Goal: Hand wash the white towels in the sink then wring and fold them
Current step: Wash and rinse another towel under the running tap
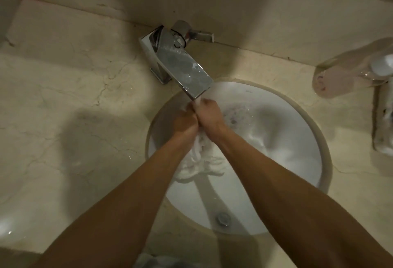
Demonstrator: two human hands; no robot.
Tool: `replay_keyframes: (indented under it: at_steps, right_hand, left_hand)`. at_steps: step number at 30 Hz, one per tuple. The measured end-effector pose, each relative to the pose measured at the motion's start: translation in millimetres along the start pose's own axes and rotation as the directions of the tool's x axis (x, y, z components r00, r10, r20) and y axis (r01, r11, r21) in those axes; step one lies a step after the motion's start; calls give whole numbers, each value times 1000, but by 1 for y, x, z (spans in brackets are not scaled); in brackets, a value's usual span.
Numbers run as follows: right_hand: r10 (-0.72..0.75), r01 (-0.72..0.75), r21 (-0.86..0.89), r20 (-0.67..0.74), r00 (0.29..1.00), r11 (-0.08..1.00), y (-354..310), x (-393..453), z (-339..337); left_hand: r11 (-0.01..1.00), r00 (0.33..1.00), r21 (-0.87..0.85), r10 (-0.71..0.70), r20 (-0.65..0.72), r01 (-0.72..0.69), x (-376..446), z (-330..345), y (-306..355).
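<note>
No legible text, label, brand or number on anything in view.

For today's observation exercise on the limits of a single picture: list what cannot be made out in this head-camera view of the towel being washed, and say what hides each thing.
- White towel: its upper part is hidden inside the left hand and right hand.
- Fingertips: curled under, out of sight.
- Clear bottle: blurred and cut by the right edge; contents unreadable.
- Pale object on the counter: blurred and cut by the right edge.
- Cloth at the bottom edge: cut off, unidentifiable.
</note>
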State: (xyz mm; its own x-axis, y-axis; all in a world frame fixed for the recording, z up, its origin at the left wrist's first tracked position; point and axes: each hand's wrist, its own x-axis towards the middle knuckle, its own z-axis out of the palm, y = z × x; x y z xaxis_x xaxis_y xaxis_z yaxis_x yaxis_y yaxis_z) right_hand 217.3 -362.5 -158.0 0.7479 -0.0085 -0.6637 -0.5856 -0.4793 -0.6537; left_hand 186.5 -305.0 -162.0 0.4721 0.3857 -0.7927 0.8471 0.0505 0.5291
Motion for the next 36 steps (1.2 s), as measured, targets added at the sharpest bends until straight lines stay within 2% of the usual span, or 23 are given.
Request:
replay_keyframes:
  at_steps: [2, 4, 6, 8, 10, 12, 13, 14, 15, 16, 17, 19, 20, 21, 23, 25, 27, 28, 29, 31, 32, 34, 36]
  right_hand:
    - [-45, 43, 43, 60, 997, 998, 2, 0, 5]
    - [-84, 85, -15, 53, 995, 996, 1, -6, 1]
    - [-162, 143, -294, -43, 986, 945, 7, -10, -14]
    - [-285, 218, -458, -82, 955, 862, 20, -24, -32]
    - [-313, 270, -338, -78, 947, 902, 46, -39, -55]
    - [-196, 192, -49, -107, 975, 980, 73, -57, -82]
    - [-158, 164, 41, -115, 981, 986, 86, -68, -95]
    - [-159, 166, 46, -131, 979, 985, 97, -79, -107]
    - [-205, 202, -35, -147, 968, 979, 109, -89, -116]
    - [-264, 234, -179, -168, 950, 956, 123, -97, -122]
    - [-313, 239, -344, -179, 933, 908, 134, -105, -126]
    - [-304, 181, -464, -204, 931, 867, 147, -116, -130]
    - [-254, 165, -365, -211, 944, 916, 147, -121, -129]
    - [-199, 161, -190, -200, 959, 968, 142, -126, -128]
    - [-146, 175, 150, -184, 972, 973, 123, -133, -123]
    - [-150, 213, 403, -183, 972, 890, 96, -140, -120]
    - [-275, 339, 450, -204, 940, 826, 79, -149, -113]
    - [-396, 460, 307, -250, 883, 833, 79, -151, -113]
    - [-557, 582, 37, -248, 793, 812, 85, -152, -115]
    - [-777, 658, -484, -79, 624, 577, 109, -149, -127]
    - [-803, 645, -605, 16, 596, 467, 123, -145, -136]
    - [-730, 562, -723, 118, 673, 401, 147, -132, -153]
    - [-613, 410, -800, 68, 787, 438, 161, -126, -160]
  left_hand:
    - [997, 992, -64, -27, 124, 35, 4, -6, 0]
    - [998, 983, -42, 45, 179, -38, -1, -13, 0]
    - [958, 977, 226, 142, 158, -175, -18, -16, 5]
    - [772, 926, 512, 326, 190, -376, -35, -28, 5]
    - [517, 828, 671, 482, 285, -532, -51, -49, 2]
    - [259, 776, 826, 557, 296, -501, -62, -70, -5]
    - [168, 776, 884, 568, 276, -437, -66, -78, -8]
    - [141, 801, 917, 548, 242, -374, -73, -84, -8]
    - [177, 834, 914, 498, 236, -365, -77, -89, -10]
    - [301, 863, 863, 438, 252, -405, -83, -93, -12]
    - [500, 882, 740, 377, 282, -450, -85, -96, -14]
    - [882, 911, 314, 244, 333, -351, -89, -101, -21]
    - [963, 920, 93, 209, 331, -252, -89, -102, -24]
    - [980, 932, -97, 193, 307, -171, -88, -102, -27]
    - [928, 945, -349, 225, 237, -133, -89, -99, -29]
    - [872, 945, -459, 278, 173, -172, -95, -92, -26]
    - [871, 940, -414, 330, 92, -265, -99, -86, -22]
    - [885, 930, -325, 366, 44, -333, -102, -85, -21]
    - [890, 912, -217, 409, -13, -402, -101, -88, -22]
    - [851, 849, -2, 524, -71, -526, -98, -98, -27]
    - [804, 806, 118, 590, -50, -582, -97, -105, -31]
    - [684, 738, 349, 674, 31, -640, -91, -117, -38]
    - [589, 709, 475, 696, 113, -654, -86, -123, -42]
